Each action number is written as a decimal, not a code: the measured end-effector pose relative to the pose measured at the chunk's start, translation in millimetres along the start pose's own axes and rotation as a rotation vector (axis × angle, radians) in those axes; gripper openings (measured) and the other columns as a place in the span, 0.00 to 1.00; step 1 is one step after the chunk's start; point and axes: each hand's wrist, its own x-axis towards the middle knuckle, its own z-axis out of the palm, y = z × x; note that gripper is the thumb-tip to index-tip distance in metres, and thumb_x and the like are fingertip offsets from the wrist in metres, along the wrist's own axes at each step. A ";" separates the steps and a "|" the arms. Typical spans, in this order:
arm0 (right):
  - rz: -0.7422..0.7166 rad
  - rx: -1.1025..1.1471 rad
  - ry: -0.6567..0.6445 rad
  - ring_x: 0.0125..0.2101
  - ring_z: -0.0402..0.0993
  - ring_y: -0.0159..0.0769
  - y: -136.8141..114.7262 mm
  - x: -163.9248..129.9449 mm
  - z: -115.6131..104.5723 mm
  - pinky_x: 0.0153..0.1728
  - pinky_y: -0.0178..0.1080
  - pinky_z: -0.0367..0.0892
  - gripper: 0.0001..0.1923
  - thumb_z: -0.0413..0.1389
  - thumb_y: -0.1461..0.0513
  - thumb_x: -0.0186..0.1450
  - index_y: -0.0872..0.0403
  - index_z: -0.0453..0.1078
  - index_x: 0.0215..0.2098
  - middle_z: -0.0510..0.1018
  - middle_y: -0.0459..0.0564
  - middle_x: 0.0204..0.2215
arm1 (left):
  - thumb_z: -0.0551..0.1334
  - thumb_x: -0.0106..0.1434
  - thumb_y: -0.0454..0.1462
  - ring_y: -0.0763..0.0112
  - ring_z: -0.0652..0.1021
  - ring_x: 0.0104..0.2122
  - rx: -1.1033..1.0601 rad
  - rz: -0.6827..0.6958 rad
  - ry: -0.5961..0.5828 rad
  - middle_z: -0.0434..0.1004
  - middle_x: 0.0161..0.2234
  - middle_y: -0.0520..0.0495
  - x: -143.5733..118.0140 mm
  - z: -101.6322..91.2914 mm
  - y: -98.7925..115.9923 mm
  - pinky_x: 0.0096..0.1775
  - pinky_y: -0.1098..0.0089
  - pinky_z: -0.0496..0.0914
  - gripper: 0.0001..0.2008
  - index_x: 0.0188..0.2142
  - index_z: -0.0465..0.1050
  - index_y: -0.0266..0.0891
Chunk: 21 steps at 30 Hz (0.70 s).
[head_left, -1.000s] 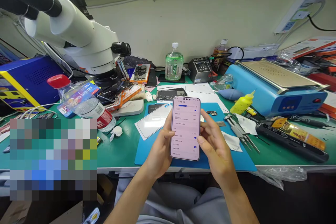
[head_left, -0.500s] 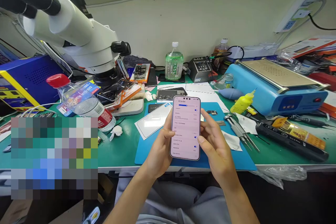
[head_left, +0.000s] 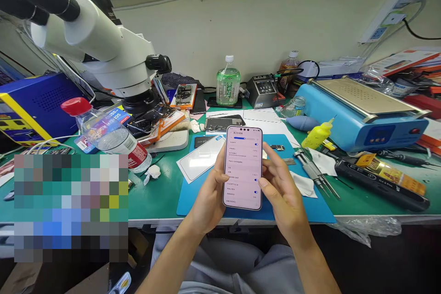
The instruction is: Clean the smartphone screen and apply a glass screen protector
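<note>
Phone [head_left: 243, 167] sits upright-ish in both hands above the front edge of the bench, screen lit w/ a pale settings list facing the person, so it reads straight on from the head's angle. Biggest thing around is the white microscope [head_left: 99, 41], swung over the left side of the green bench [head_left: 155, 195], its head over a stack of opened handsets, i.e. parked where board work gets done, not over the phone. Right side: blue heating plate unit [head_left: 361, 115], flat top bare, pushed back from the blue mat [head_left: 203, 190], prob. to keep heat away from the working area. Clear bottle w/ red cap [head_left: 106, 131] lies tilted on the left; green bottle [head_left: 228, 81] stands upright at the back by the wall. Yellow squeeze bottle [head_left: 319, 135] leans just in front of the plate unit, tweezers & drivers [head_left: 315, 172] fan out on the mat's right edge, near the right hand. Glass screen sheet [head_left: 200, 158] rests on the mat left of the phone. Left hand [head_left: 208, 197] cradles the phone from behind & the side, fingers curled round its left edge, thumb on the bezel, carrying the weight. Right hand [head_left: 282, 193] steadies the right edge w/ fingers loosely curled, thumb tip at the screen's edge, free to tap or scroll.
</note>
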 end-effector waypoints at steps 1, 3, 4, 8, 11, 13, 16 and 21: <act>0.005 0.003 0.001 0.63 0.71 0.46 -0.2 0.1 0.2 0.61 0.50 0.75 0.33 0.54 0.52 0.78 0.37 0.52 0.78 0.71 0.50 0.68 | 0.55 0.68 0.35 0.49 0.69 0.70 -0.002 -0.004 0.009 0.74 0.68 0.52 -0.2 0.1 0.2 0.64 0.53 0.67 0.37 0.75 0.56 0.55; 0.005 0.004 0.003 0.63 0.72 0.46 0.2 0.5 0.4 0.60 0.50 0.76 0.32 0.54 0.52 0.78 0.37 0.52 0.78 0.72 0.50 0.68 | 0.56 0.68 0.35 0.49 0.68 0.70 -0.004 -0.005 0.014 0.73 0.69 0.53 -0.7 0.3 0.3 0.64 0.52 0.67 0.37 0.75 0.56 0.55; -0.005 0.004 0.002 0.63 0.72 0.46 0.7 0.8 0.5 0.60 0.50 0.76 0.32 0.54 0.52 0.78 0.37 0.52 0.78 0.72 0.50 0.68 | 0.56 0.68 0.35 0.49 0.68 0.70 -0.004 -0.004 0.014 0.73 0.69 0.53 -0.9 0.4 0.3 0.64 0.52 0.67 0.37 0.75 0.56 0.55; -0.029 0.017 0.001 0.63 0.73 0.46 1.1 1.1 0.6 0.61 0.50 0.75 0.32 0.55 0.53 0.78 0.38 0.54 0.77 0.72 0.50 0.68 | 0.56 0.68 0.36 0.49 0.69 0.70 -0.003 -0.008 0.011 0.73 0.69 0.52 -1.2 0.3 -0.3 0.64 0.52 0.67 0.37 0.76 0.56 0.55; 0.004 0.007 0.006 0.63 0.72 0.47 -2.5 0.1 1.5 0.61 0.50 0.75 0.31 0.54 0.52 0.78 0.37 0.55 0.76 0.72 0.50 0.68 | 0.56 0.69 0.36 0.48 0.69 0.69 0.012 -0.021 0.010 0.73 0.69 0.52 -1.4 -0.1 -0.7 0.64 0.52 0.68 0.37 0.76 0.55 0.56; 0.018 -0.018 0.008 0.63 0.72 0.48 -5.2 -0.6 2.0 0.60 0.51 0.75 0.32 0.55 0.52 0.77 0.38 0.55 0.76 0.72 0.51 0.68 | 0.55 0.70 0.36 0.49 0.68 0.70 0.019 -0.020 0.009 0.72 0.69 0.54 -1.4 -0.4 -0.8 0.63 0.53 0.68 0.36 0.76 0.55 0.57; 0.010 -0.053 0.003 0.61 0.73 0.48 -6.9 -1.1 2.0 0.57 0.50 0.76 0.33 0.55 0.52 0.77 0.39 0.53 0.77 0.72 0.53 0.67 | 0.55 0.70 0.36 0.50 0.67 0.70 0.016 -0.014 0.006 0.71 0.70 0.55 -1.1 -1.1 -0.8 0.64 0.54 0.68 0.36 0.76 0.55 0.57; 0.002 -0.072 0.003 0.61 0.74 0.48 -7.0 -1.0 2.0 0.58 0.49 0.77 0.32 0.55 0.52 0.77 0.39 0.53 0.77 0.72 0.53 0.68 | 0.56 0.69 0.36 0.49 0.68 0.70 0.011 -0.020 0.009 0.71 0.70 0.55 -0.6 -1.6 -0.2 0.63 0.53 0.68 0.36 0.75 0.56 0.58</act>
